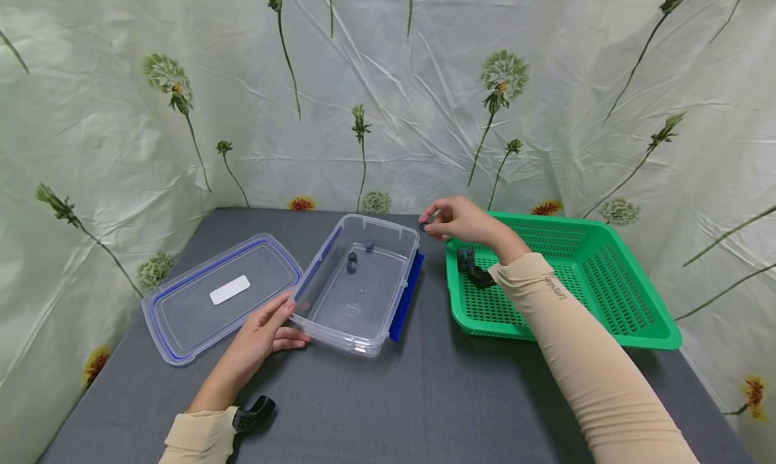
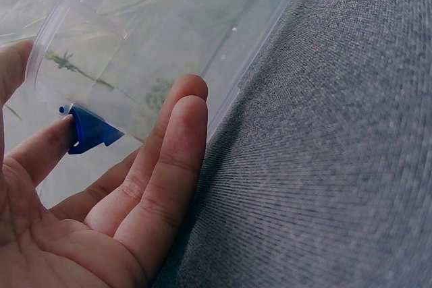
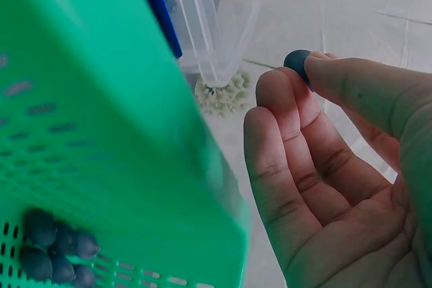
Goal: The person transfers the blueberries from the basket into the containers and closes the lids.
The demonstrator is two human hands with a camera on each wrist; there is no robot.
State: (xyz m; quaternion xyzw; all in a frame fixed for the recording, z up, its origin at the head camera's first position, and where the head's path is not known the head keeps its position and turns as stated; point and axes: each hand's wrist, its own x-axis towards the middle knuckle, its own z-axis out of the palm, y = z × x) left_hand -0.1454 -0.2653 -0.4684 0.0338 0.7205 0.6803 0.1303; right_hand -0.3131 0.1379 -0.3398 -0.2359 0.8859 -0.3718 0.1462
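A clear plastic container (image 1: 339,326) with blue side clips stands mid-table, three blueberries (image 1: 351,267) on its floor. My left hand (image 1: 267,333) holds its near left corner, thumb at the rim and fingers against the outer wall (image 2: 101,65). Between thumb and fingertips, my right hand (image 1: 467,221) pinches one blueberry (image 3: 295,63), in the air between the container's far right corner and the green basket (image 1: 630,289). Several more blueberries (image 3: 62,242) lie grouped in the basket's left end, partly hidden by the wrist camera in the head view.
The container's lid (image 1: 200,322), with a blue seal and a white label, lies flat at the left. A grey cloth (image 1: 388,403) covers the table. Behind it hangs a pale curtain (image 1: 412,114) printed with dandelions.
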